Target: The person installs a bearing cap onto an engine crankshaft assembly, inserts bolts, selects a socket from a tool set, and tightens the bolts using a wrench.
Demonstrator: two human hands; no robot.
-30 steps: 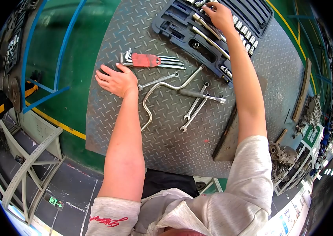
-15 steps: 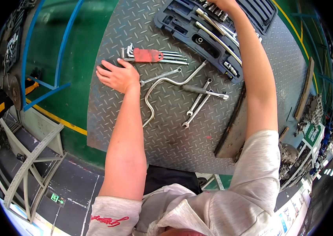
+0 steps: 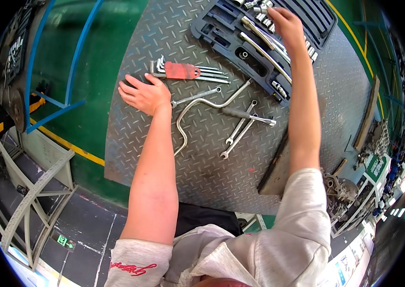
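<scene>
My left hand point(image 3: 146, 94) lies flat on the metal tabletop point(image 3: 197, 177) with fingers spread, just below the hex key set in its red holder point(image 3: 182, 71). My right hand point(image 3: 286, 27) is over the dark socket case point(image 3: 221, 36), its fingertips at the silver sockets point(image 3: 262, 8) near the top edge. The fingers are bent together there, and whatever they grip is too small to make out. Between my arms lie a bent speed handle point(image 3: 200, 101), a combination wrench point(image 3: 197, 96), a ratchet point(image 3: 237, 113) and two crossed wrenches point(image 3: 237, 137). Long bars point(image 3: 265, 52) rest in the case.
A dark flat block point(image 3: 275, 167) lies by my right forearm. Farther right are a wooden strip point(image 3: 368, 115) and greasy metal parts point(image 3: 341, 189). Blue rails point(image 3: 76, 52) stand over the green floor at the left.
My right hand went up and out to the frame's top edge, then came back down over the sockets. My left hand has stayed nearly in place.
</scene>
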